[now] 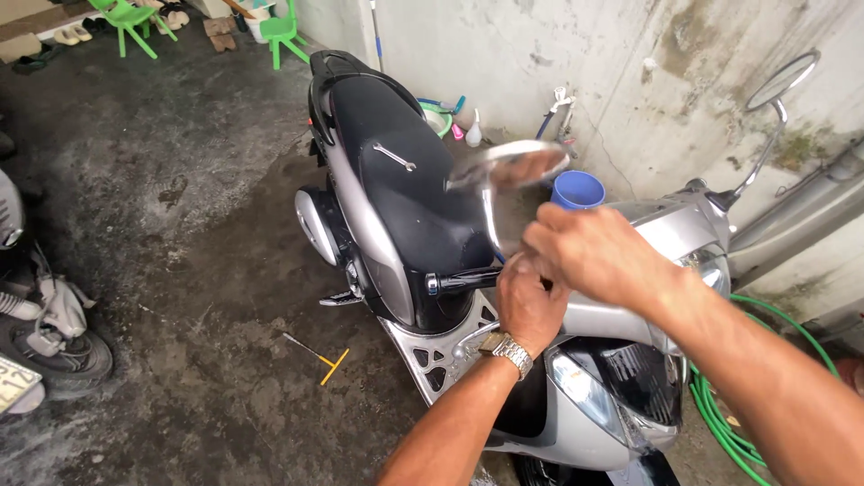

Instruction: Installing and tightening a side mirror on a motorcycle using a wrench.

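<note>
1. Rising from both hands, the round chrome mirror on its thin metal stem (508, 166) tilts up-left over the silver scooter's handlebar (666, 229).
2. Left hand (529, 301) curls shut around the stem's base.
3. Right hand (589, 252), fingers closed, grips just above, nearer the mirror head.

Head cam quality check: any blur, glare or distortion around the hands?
Head view: the near mirror is motion-blurred, both hands, left and right, slightly soft; daylight is flat with no hard shadows; mild sheen on the scooter seat; wide-angle bending at frame edges.
</note>
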